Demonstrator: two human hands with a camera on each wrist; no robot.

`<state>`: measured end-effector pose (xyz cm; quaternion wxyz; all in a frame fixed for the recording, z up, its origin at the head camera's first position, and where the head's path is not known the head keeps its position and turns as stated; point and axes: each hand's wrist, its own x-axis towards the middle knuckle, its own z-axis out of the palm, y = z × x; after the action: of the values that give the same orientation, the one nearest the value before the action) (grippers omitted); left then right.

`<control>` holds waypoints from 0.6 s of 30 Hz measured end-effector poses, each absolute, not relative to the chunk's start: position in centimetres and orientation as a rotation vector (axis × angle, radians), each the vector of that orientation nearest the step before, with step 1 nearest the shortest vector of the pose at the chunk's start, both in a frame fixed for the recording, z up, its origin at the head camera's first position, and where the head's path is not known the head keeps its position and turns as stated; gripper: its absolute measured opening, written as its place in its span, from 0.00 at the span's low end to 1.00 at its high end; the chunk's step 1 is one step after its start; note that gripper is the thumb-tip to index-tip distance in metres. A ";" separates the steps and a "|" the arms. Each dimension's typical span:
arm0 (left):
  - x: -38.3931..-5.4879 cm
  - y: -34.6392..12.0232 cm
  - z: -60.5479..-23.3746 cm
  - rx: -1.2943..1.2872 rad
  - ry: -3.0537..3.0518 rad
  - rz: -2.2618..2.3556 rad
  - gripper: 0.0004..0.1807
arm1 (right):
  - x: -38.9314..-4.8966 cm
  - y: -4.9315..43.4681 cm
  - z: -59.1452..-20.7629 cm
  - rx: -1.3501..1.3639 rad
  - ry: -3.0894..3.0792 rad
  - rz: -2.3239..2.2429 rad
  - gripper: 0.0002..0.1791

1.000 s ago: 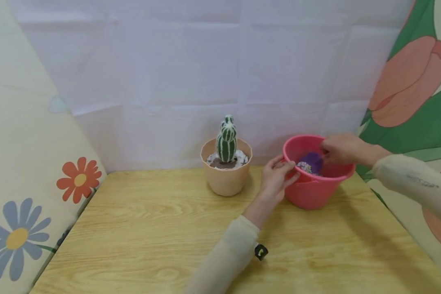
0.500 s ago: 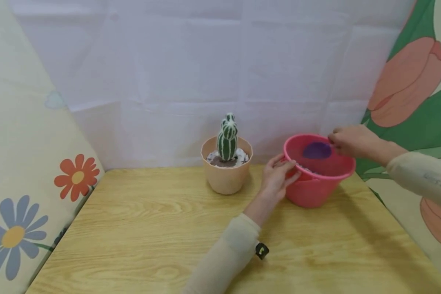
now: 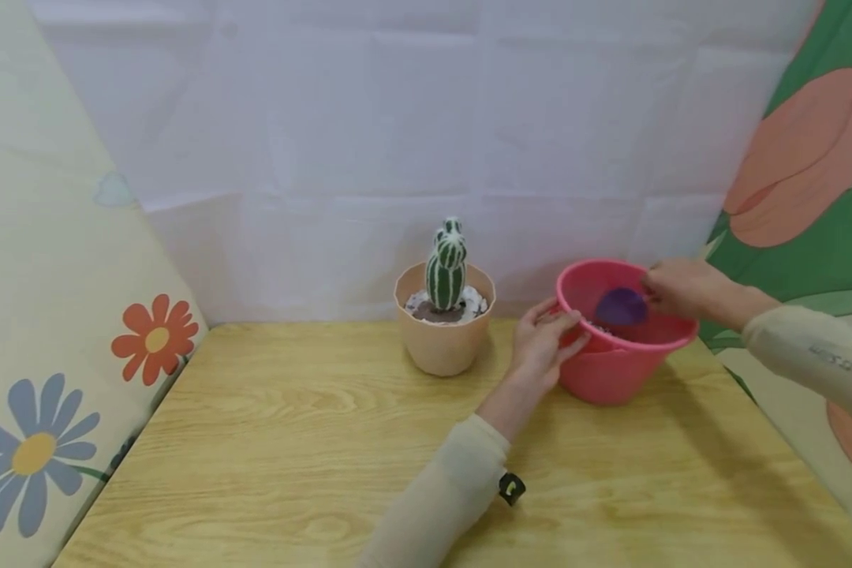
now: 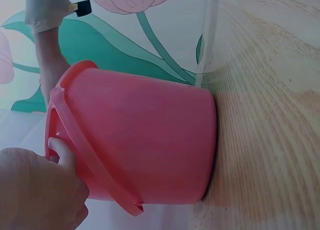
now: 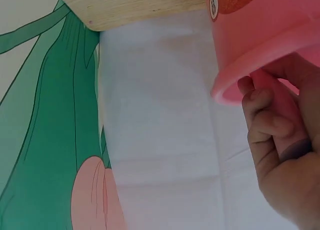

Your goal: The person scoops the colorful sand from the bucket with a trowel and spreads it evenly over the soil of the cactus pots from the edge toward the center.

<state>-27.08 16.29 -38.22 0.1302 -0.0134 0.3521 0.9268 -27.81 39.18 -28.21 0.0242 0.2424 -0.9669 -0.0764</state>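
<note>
A pink bucket (image 3: 614, 375) stands at the back right of the table, its handle folded down against the side in the left wrist view. My left hand (image 3: 539, 343) grips its near-left rim, thumb over the edge. At the far-right rim, my right hand (image 3: 692, 292) holds a small shovel with a purple blade (image 3: 621, 306). In the right wrist view my fingers wrap the shovel's pink handle (image 5: 282, 110), just below the bucket's rim (image 5: 270, 53). The blade is inside the bucket, over small speckled pieces (image 3: 599, 326) that the near rim partly hides.
Left of the bucket stands a peach flower pot (image 3: 443, 347) with a green-and-white striped cactus (image 3: 446, 272) and white filling. The wood-grain table (image 3: 291, 465) meets a white cloth backdrop (image 3: 348, 158) behind, with flower-printed cloths at both sides.
My right hand has lifted the shovel from the speckled pieces toward the far-right rim, then lowered it slightly. The left hand keeps its grip on the bucket. The head view has shifted a little.
</note>
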 end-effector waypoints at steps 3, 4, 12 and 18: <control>-27.0 16.4 -38.2 -0.034 1.017 2.697 0.24 | -27.7 39.5 -28.5 0.762 -3.016 -0.133 0.15; -26.9 16.4 -38.2 -0.031 1.014 2.697 0.24 | -27.7 39.6 -28.6 0.762 -3.027 -0.088 0.14; -26.9 16.2 -38.3 -0.009 1.007 2.695 0.24 | -27.6 40.2 -28.8 0.666 -3.154 0.332 0.03; -27.1 16.0 -38.5 0.010 0.994 2.690 0.25 | -27.0 40.2 -28.6 0.678 -3.142 0.445 0.09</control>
<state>-27.12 15.98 -38.50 0.1366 0.0036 0.3434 0.9292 -27.01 40.17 -28.56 -0.0516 0.2086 -0.9670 0.1370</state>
